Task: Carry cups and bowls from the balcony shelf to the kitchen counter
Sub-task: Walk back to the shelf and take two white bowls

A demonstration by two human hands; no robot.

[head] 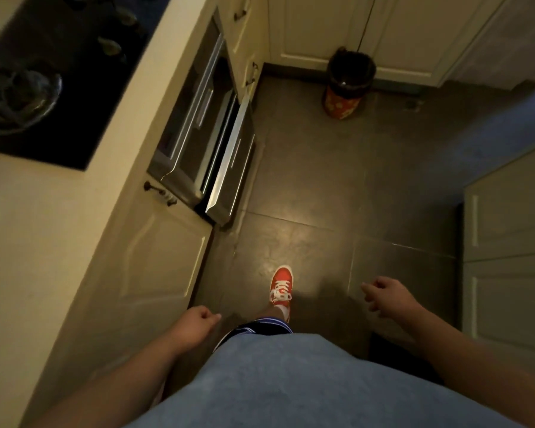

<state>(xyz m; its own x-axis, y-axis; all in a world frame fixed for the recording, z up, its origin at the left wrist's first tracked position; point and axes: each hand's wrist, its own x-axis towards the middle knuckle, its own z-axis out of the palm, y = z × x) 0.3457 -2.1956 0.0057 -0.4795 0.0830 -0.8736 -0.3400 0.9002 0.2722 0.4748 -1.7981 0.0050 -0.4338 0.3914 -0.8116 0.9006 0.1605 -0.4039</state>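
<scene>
Head view: my left hand [200, 322] and right hand [383, 296] hang loosely curled and empty, since I'm walking between loads; no cups or bowls show, counter [44, 217] left of them.

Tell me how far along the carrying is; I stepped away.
Nothing shows as delivered: no cups or bowls are visible. Both the left hand and right hand are empty, walking across the kitchen floor beside the counter. The carrying apparently remains.
</scene>
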